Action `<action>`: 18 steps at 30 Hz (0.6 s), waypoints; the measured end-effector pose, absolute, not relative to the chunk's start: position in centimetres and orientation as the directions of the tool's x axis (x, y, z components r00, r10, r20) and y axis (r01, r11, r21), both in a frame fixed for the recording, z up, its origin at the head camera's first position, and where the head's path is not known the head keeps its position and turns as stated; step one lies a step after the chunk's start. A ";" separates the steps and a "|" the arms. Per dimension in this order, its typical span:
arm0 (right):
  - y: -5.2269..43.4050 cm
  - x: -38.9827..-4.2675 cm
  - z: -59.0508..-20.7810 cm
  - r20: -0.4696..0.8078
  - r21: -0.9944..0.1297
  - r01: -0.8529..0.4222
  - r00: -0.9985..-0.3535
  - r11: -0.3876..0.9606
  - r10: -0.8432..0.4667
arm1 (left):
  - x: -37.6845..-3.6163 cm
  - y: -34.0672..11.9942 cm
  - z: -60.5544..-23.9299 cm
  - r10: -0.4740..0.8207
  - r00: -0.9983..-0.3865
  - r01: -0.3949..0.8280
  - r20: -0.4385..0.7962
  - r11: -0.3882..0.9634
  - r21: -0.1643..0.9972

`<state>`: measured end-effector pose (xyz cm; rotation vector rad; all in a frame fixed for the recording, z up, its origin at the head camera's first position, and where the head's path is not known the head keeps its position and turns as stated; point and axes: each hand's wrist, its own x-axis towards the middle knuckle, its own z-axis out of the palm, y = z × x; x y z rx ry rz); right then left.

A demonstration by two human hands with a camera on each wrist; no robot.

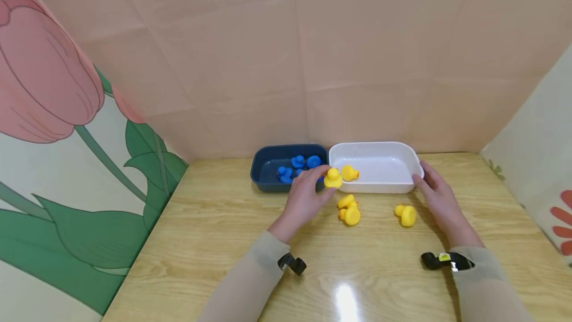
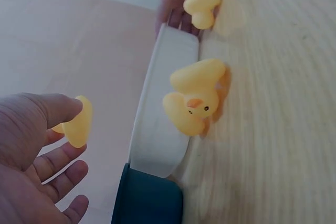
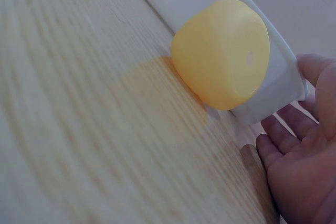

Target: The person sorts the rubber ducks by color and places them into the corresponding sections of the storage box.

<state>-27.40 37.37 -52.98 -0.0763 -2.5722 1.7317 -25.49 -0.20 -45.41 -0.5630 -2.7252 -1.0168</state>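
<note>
My left hand (image 1: 305, 198): grip pinched on small yellow rubber duck (image 1: 332, 178), over near rim of white plastic tray (image 1: 413, 170). Right hand (image 1: 440, 199): fingers relaxed, steadying tray's end. Risk: light pinch, duck slips onto wooden bench (image 1: 214, 232).

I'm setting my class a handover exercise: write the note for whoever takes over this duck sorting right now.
Left hand: pinches a yellow duck at the near left corner of the white tray.
Right hand: open, fingertips at the tray's right end.
Done: one yellow duck in tray; blue ducks in the blue tray.
Left: held duck, plus two together and one alone on the table.
</note>
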 end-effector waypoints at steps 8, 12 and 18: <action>37.3 -27.5 -53.1 0.002 -0.926 0.022 -0.998 0.376 0.064 | -27.1 0.9 -45.3 0.261 -0.919 0.391 0.296 0.703 0.594; 37.3 -27.5 -53.2 0.005 -0.927 0.019 -0.998 0.374 0.063 | -27.9 1.5 -45.5 0.249 -0.923 0.379 0.293 0.716 0.586; 37.3 -27.5 -53.1 -0.001 -0.933 0.023 -0.998 0.360 0.062 | -28.8 2.3 -45.8 0.237 -0.924 0.372 0.301 0.743 0.557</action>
